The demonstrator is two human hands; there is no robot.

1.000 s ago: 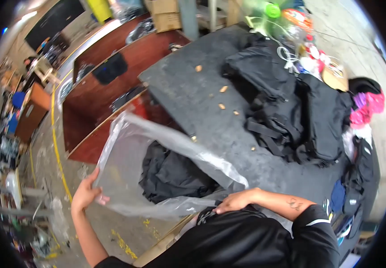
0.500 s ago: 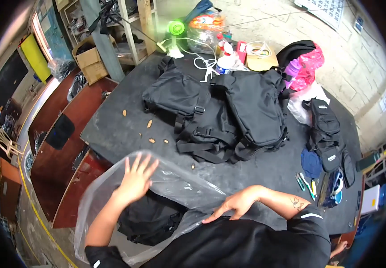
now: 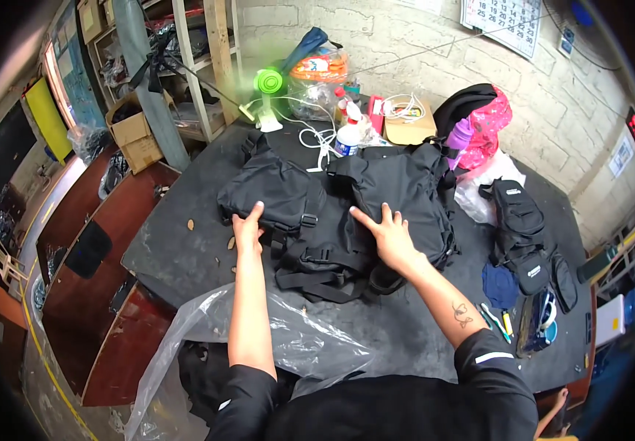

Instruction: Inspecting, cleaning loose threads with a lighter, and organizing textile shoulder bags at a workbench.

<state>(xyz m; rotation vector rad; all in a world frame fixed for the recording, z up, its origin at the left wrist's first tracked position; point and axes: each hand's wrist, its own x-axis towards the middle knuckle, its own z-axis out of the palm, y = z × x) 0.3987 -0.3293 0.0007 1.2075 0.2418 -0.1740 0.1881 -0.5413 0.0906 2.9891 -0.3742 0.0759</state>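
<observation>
My left hand [image 3: 247, 231] is at the near edge of a black bag [image 3: 273, 192] on the left of the table. Its thumb stands apart, and part of its fingers is hidden against the fabric. My right hand [image 3: 392, 237] lies with fingers spread on the near side of a larger black bag [image 3: 409, 184]. Black straps and buckles [image 3: 323, 256] hang between the two bags. Close to my body, a clear plastic bag [image 3: 207, 312] lies over the table's front edge, with a black bag [image 3: 198, 371] inside it, partly hidden by my left arm.
Small black pouches [image 3: 519, 220], a dark blue cloth [image 3: 500, 285] and hand tools [image 3: 495, 323] lie on the right. Along the back stand a green fan [image 3: 267, 81], a white bottle [image 3: 347, 138], cables and a pink bag [image 3: 490, 117]. Brown scraps [image 3: 190, 225] dot the table's left.
Both hands have left the clear plastic bag and reached forward to the black bags on the table. The plastic bag has sagged lower, and the view has shifted.
</observation>
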